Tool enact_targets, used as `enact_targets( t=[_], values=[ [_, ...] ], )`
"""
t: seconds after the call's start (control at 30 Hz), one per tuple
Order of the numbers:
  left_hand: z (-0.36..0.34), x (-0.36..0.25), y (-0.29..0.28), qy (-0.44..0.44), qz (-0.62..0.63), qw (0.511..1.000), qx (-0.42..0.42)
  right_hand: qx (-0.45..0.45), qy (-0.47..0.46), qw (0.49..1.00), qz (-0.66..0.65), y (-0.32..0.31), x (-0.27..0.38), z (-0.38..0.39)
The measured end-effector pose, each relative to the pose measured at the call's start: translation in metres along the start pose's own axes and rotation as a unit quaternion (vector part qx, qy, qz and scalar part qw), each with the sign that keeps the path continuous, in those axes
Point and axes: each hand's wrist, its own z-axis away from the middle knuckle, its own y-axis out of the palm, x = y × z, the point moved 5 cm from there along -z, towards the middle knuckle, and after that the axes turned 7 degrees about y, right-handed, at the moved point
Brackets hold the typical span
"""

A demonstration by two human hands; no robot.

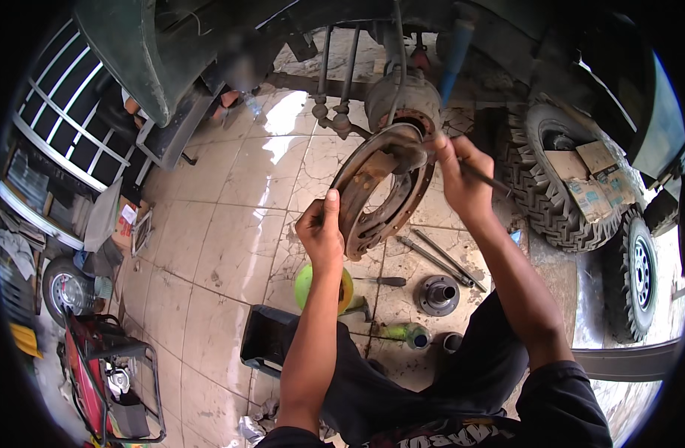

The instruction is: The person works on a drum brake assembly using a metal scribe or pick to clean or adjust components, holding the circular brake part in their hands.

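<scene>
My left hand grips the lower left rim of a rusty brake backing plate, a tilted ring with a wide middle opening. The thumb lies on its face and the fingers go behind. My right hand is closed around a tool that looks like a hammer; its dark handle sticks out to the right. Its head end, near the plate's upper right edge, is hard to separate from the metal behind. Just beyond the plate is the end of a greasy axle housing.
Below my hands lie two metal bars, a screwdriver, a flanged hub, a yellow-green bowl and a green bottle. Large tyres stand at right. At lower left sits a red-framed machine. Vehicle bodywork hangs overhead.
</scene>
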Motion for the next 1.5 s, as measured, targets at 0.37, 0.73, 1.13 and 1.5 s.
enact_targets(
  t=[0.37, 0.73, 1.13, 1.5],
  values=[
    [-0.001, 0.003, -0.002, -0.005, -0.015, 0.999, -0.029, -0.054, 0.041, 0.994, 0.091, -0.012, -0.027, -0.013],
    [0.001, -0.002, 0.001, -0.005, -0.001, 1.000, -0.023, -0.047, 0.042, 0.998, -0.018, -0.008, -0.025, -0.012],
    [0.003, -0.006, 0.007, 0.001, -0.033, 0.999, -0.028, -0.022, 0.023, 0.999, -0.039, -0.004, -0.017, -0.005],
    [0.002, -0.010, 0.009, 0.012, -0.023, 0.999, -0.039, -0.039, 0.024, 0.999, -0.002, -0.011, -0.021, -0.002]
  ],
)
